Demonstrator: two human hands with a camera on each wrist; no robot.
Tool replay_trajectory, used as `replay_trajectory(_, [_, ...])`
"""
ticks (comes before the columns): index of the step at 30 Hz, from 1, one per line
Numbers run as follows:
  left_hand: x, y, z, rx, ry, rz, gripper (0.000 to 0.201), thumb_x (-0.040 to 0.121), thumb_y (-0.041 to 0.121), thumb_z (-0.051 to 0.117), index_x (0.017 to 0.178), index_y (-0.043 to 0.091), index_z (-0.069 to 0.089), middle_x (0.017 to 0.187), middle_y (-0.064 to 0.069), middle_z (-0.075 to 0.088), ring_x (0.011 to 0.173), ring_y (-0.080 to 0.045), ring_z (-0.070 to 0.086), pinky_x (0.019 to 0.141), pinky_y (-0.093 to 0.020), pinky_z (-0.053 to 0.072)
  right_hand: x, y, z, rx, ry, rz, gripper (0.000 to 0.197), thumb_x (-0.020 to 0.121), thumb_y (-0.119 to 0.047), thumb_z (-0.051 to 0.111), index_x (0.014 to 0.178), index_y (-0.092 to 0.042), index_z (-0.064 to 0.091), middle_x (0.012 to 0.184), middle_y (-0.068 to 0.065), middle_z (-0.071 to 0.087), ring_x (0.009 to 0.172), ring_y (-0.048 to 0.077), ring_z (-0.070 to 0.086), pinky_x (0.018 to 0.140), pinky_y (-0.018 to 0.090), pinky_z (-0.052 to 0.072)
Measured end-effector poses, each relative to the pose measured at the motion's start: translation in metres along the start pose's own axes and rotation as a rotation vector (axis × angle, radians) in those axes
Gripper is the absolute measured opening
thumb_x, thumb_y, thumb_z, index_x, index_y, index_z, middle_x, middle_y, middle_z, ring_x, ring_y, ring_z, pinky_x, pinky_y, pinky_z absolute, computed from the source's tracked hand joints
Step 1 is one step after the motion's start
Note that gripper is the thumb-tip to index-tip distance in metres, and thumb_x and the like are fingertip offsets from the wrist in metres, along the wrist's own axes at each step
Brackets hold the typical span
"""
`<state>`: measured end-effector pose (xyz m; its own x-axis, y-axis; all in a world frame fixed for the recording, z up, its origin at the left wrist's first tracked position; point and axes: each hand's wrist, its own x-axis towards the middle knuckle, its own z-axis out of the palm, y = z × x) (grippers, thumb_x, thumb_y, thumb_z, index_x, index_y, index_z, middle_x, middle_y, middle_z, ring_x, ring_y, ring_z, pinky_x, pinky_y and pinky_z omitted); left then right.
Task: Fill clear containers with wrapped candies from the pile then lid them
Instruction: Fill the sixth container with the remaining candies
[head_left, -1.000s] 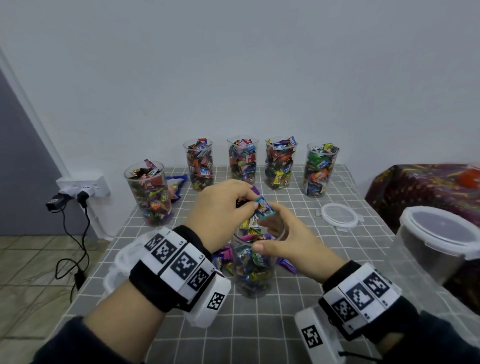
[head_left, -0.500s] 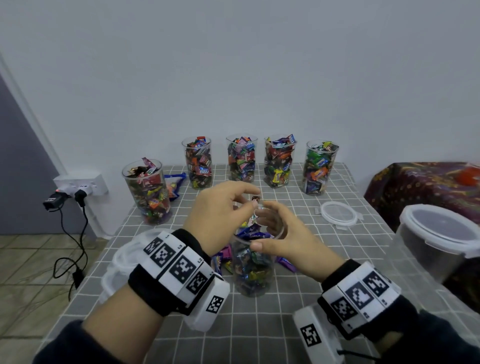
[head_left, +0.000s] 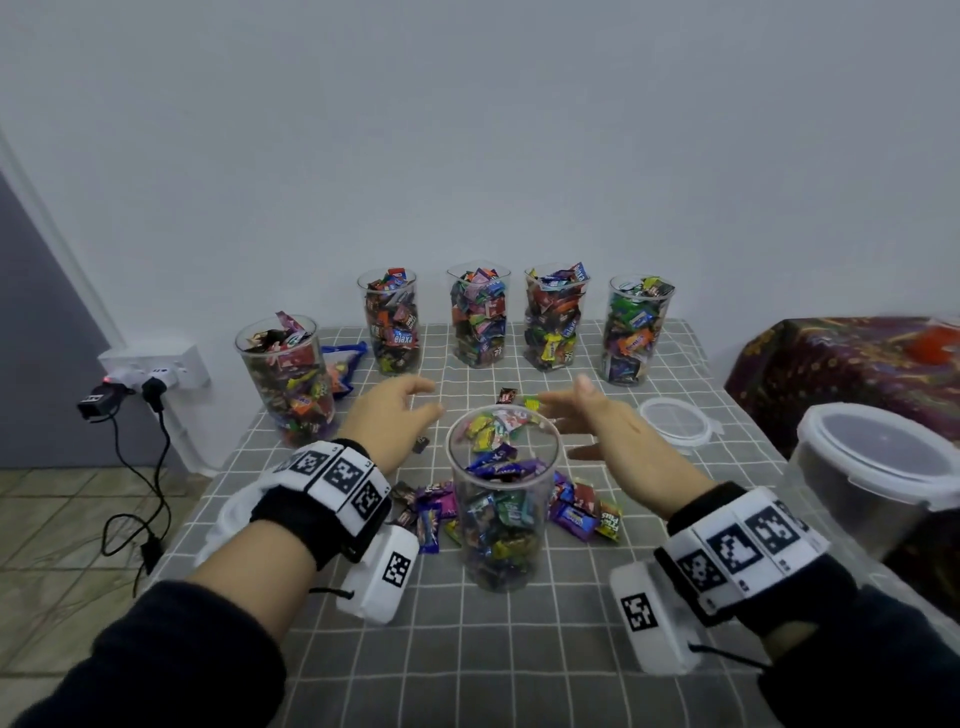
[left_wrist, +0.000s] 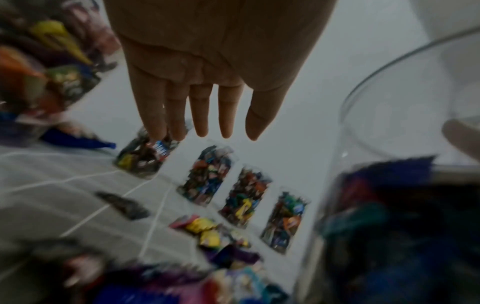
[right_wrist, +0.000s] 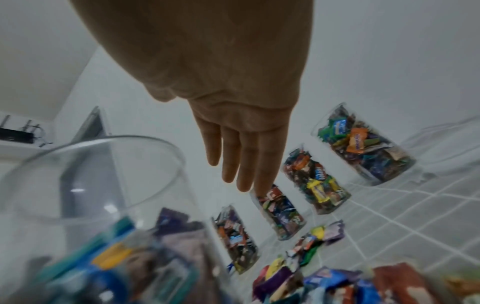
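A clear container (head_left: 501, 499), partly filled with wrapped candies, stands in the middle of the checked table; it also shows as a clear container (left_wrist: 389, 185) and clear container (right_wrist: 103, 205) in the wrist views. Loose candies (head_left: 582, 512) lie piled around its base. My left hand (head_left: 395, 413) hovers left of its rim with fingers (left_wrist: 200, 115) straight and empty. My right hand (head_left: 587, 415) hovers at the right, fingers (right_wrist: 241, 164) stretched forward, holding nothing. Both hands are apart from the container. A round lid (head_left: 675, 418) lies to the right.
Several full candy containers (head_left: 480, 317) line the back wall, another (head_left: 285, 379) stands at the left. A large lidded tub (head_left: 878, 467) sits at the right edge. Two stray candies (head_left: 508, 396) lie behind the middle container. Wall socket and cables (head_left: 150, 371) at left.
The left hand has let go of the candy it held over the container, and the right hand has released the container's rim. Both hands have spread apart and opened.
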<state>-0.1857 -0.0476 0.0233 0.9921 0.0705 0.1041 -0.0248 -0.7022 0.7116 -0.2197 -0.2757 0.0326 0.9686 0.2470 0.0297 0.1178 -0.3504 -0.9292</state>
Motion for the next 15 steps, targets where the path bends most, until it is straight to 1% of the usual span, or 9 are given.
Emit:
replay_trajectory(1, [0.004, -0.004, 0.004, 0.058, -0.051, -0.042, 0.037, 0.091, 0.028, 0.059, 0.127, 0.019, 0.055, 0.118, -0.002, 0.061, 0.102, -0.018, 0.058, 0.09, -0.03, 0.043, 0.003, 0.001, -0.004, 0.009, 0.019, 0.041, 0.073, 0.083, -0.065, 0.018, 0.124, -0.019, 0.057, 0.117, -0.004, 0.062, 0.104, 0.008, 0.058, 0.084, 0.025, 0.048])
replay_trajectory(3, [0.012, -0.013, 0.014, 0.209, -0.145, -0.099, 0.047, 0.091, 0.031, 0.059, 0.134, 0.017, 0.049, 0.134, -0.008, 0.052, 0.116, -0.023, 0.053, 0.095, -0.032, 0.04, 0.011, 0.006, -0.009, -0.053, 0.015, 0.137, 0.065, 0.091, -0.06, 0.023, 0.122, -0.015, 0.059, 0.115, 0.001, 0.063, 0.1, 0.016, 0.06, 0.084, 0.034, 0.051])
replay_trajectory(4, [0.017, -0.017, 0.018, 0.276, -0.181, -0.111, 0.051, 0.091, 0.033, 0.058, 0.137, 0.016, 0.045, 0.14, -0.009, 0.046, 0.123, -0.024, 0.047, 0.098, -0.033, 0.037, 0.014, 0.01, -0.011, -0.166, -0.011, 0.182, 0.059, 0.095, -0.056, 0.028, 0.123, -0.013, 0.057, 0.117, 0.004, 0.062, 0.101, 0.018, 0.059, 0.085, 0.036, 0.05])
replay_trajectory(6, [0.025, -0.024, 0.025, 0.361, -0.228, -0.118, 0.056, 0.092, 0.035, 0.057, 0.141, 0.015, 0.04, 0.145, -0.011, 0.039, 0.129, -0.026, 0.042, 0.102, -0.034, 0.035, 0.021, 0.019, -0.015, -0.493, -0.127, 0.253, 0.053, 0.095, -0.049, 0.042, 0.132, -0.012, 0.051, 0.128, 0.009, 0.057, 0.111, 0.022, 0.055, 0.091, 0.036, 0.046])
replay_trajectory(8, [0.032, -0.03, 0.031, 0.41, -0.279, -0.139, 0.059, 0.092, 0.037, 0.057, 0.143, 0.014, 0.038, 0.144, -0.013, 0.04, 0.129, -0.028, 0.042, 0.104, -0.036, 0.036, 0.026, 0.027, -0.015, -0.74, -0.269, 0.33, 0.065, 0.09, -0.044, 0.056, 0.146, -0.017, 0.034, 0.143, 0.009, 0.045, 0.124, 0.024, 0.048, 0.098, 0.033, 0.041])
replay_trajectory(10, [0.035, -0.036, 0.037, 0.443, -0.327, -0.161, 0.055, 0.091, 0.037, 0.056, 0.139, 0.013, 0.044, 0.139, -0.013, 0.048, 0.124, -0.029, 0.048, 0.101, -0.036, 0.04, 0.028, 0.03, -0.013, -0.869, -0.378, 0.381, 0.084, 0.083, -0.035, 0.067, 0.151, -0.021, 0.02, 0.149, 0.008, 0.038, 0.13, 0.024, 0.042, 0.1, 0.032, 0.039])
replay_trajectory(11, [0.034, -0.038, 0.038, 0.471, -0.356, -0.168, 0.05, 0.092, 0.038, 0.056, 0.135, 0.015, 0.048, 0.134, -0.012, 0.053, 0.119, -0.029, 0.052, 0.097, -0.034, 0.043, 0.03, 0.031, -0.012, -0.906, -0.413, 0.399, 0.089, 0.081, -0.031, 0.07, 0.152, -0.023, 0.016, 0.149, 0.008, 0.036, 0.13, 0.025, 0.042, 0.1, 0.033, 0.04])
replay_trajectory(13, [0.032, -0.042, 0.04, 0.521, -0.389, -0.163, 0.044, 0.091, 0.04, 0.055, 0.129, 0.018, 0.053, 0.128, -0.01, 0.058, 0.112, -0.027, 0.056, 0.091, -0.032, 0.044, 0.035, 0.035, -0.01, -0.954, -0.454, 0.418, 0.093, 0.08, -0.026, 0.072, 0.152, -0.024, 0.014, 0.149, 0.009, 0.034, 0.13, 0.027, 0.041, 0.1, 0.037, 0.043])
replay_trajectory(15, [0.03, -0.043, 0.039, 0.519, -0.391, -0.149, 0.044, 0.09, 0.043, 0.056, 0.128, 0.022, 0.055, 0.126, -0.006, 0.059, 0.112, -0.024, 0.056, 0.092, -0.031, 0.044, 0.038, 0.038, -0.004, -1.0, -0.467, 0.433, 0.09, 0.08, -0.025, 0.071, 0.151, -0.025, 0.015, 0.146, 0.01, 0.034, 0.129, 0.029, 0.042, 0.101, 0.041, 0.044])
